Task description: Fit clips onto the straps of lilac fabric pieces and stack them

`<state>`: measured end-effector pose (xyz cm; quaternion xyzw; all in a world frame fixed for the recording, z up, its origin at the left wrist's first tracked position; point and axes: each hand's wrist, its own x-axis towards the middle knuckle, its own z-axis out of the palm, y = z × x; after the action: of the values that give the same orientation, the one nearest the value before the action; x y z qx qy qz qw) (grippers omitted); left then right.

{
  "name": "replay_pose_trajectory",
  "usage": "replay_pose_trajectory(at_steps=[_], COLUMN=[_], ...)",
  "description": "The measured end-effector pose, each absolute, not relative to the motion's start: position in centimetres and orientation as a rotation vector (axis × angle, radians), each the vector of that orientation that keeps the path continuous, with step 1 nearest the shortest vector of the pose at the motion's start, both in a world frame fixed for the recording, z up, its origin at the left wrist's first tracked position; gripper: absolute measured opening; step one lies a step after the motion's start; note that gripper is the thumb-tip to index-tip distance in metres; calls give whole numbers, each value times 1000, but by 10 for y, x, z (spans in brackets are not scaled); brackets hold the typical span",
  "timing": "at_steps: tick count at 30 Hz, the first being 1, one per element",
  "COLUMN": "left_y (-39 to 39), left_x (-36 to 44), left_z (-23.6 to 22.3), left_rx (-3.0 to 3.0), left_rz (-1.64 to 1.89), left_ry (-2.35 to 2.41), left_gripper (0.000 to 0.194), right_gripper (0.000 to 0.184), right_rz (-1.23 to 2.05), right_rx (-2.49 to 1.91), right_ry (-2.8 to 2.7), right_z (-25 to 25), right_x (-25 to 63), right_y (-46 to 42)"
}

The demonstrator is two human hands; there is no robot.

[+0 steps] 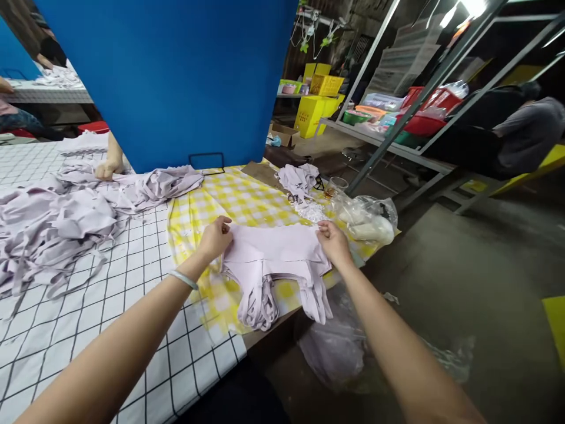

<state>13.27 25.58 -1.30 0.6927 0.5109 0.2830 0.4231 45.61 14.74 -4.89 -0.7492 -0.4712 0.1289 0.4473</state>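
Observation:
A pale lilac garment [276, 253] lies spread on the yellow checked cloth [247, 197] at the table's near edge, its straps hanging over the edge. My left hand [215, 237] pinches the garment's upper left corner with curled fingers. My right hand [333, 241] grips the upper right corner in the same way. A pale bracelet sits on my left wrist.
A big heap of lilac fabric pieces [57, 218] covers the white grid cloth at left. A blue panel [176, 76] stands behind. Another person's hand [106, 169] rests by the heap. A clear plastic bag [368, 218], a glass [335, 186] and folded lilac cloth [300, 176] lie at right.

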Motion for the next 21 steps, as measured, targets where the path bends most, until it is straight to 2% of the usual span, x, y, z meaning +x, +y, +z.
replay_pose_trajectory(at_steps=[3, 5, 7, 10, 13, 15, 18, 20, 21], left_y=[241, 232, 227, 218, 194, 170, 131, 109, 100], left_x=[137, 138, 135, 119, 84, 53, 5, -24, -38], left_z=[-20, -27, -31, -24, -6, 5, 10, 7, 5], left_rx=[2000, 2347, 2511, 2562, 2460, 2298, 2041, 1916, 1874], left_rz=[660, 420, 199, 180, 329, 437, 619, 697, 718], left_ry=[1198, 1082, 1051, 1079, 1108, 1138, 1252, 1334, 1367], left_gripper=[43, 49, 57, 66, 72, 72, 65, 61, 59], right_gripper=[51, 59, 62, 69, 63, 54, 35, 17, 12], right_rz=[173, 32, 16, 35, -213, -280, 211, 689, 747], right_rx=[-1898, -1978, -2040, -2164, -2147, -1871, -1375, -1273, -1291], right_ry=[-1399, -1746, -1954, -1998, -1931, -1983, -2213, -2260, -2242], right_z=[-54, -70, -90, -102, -68, -27, 24, 35, 34], right_x=[449, 447, 455, 472, 452, 392, 245, 138, 90], right_y=[141, 135, 130, 136, 163, 188, 230, 260, 275])
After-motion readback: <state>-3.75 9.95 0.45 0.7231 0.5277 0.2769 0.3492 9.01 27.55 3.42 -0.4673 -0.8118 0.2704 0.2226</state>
